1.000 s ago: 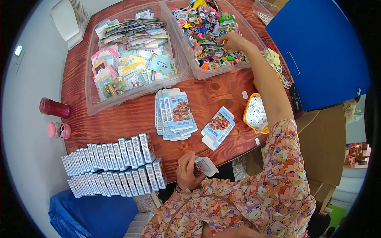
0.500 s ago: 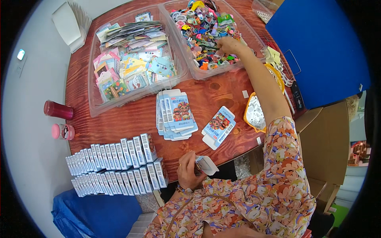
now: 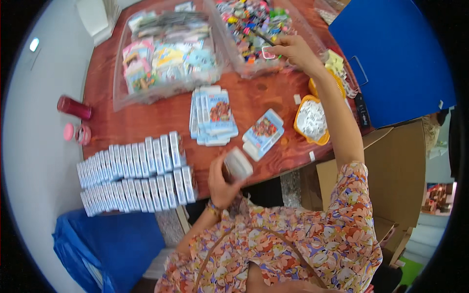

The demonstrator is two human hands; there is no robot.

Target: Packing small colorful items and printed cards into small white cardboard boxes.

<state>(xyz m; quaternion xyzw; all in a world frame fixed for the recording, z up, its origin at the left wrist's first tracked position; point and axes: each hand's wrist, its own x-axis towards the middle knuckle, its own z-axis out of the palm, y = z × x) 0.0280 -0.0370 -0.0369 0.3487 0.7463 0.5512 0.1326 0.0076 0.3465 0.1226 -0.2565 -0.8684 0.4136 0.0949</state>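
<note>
My left hand (image 3: 221,181) is closed around a small carton (image 3: 238,164) near the table's front edge, its pale end turned up; motion blurs it. My right hand (image 3: 297,52) is raised over the near edge of a clear plastic bin of small colourful trinkets (image 3: 244,22). Its fingers pinch a small pink-and-white trinket (image 3: 268,52), and a thin dark stick-like tool (image 3: 262,36) juts from the same hand. Between my hands lie a flat blue-and-white carton (image 3: 264,133) and, further left, a stack of flat cartons (image 3: 211,119).
Two rows of filled-out cartons (image 3: 132,173) stand at the left front. A second clear bin (image 3: 117,93) holds cards and packets. An orange basket (image 3: 298,119) with white pieces sits at right, before a blue panel (image 3: 391,58). A red cylinder (image 3: 74,107) stands far left.
My right hand has come up out of the trinkets toward me, now with a pink-and-white trinket in its fingers. My left hand has lifted the carton away from my body, and the view has shifted.
</note>
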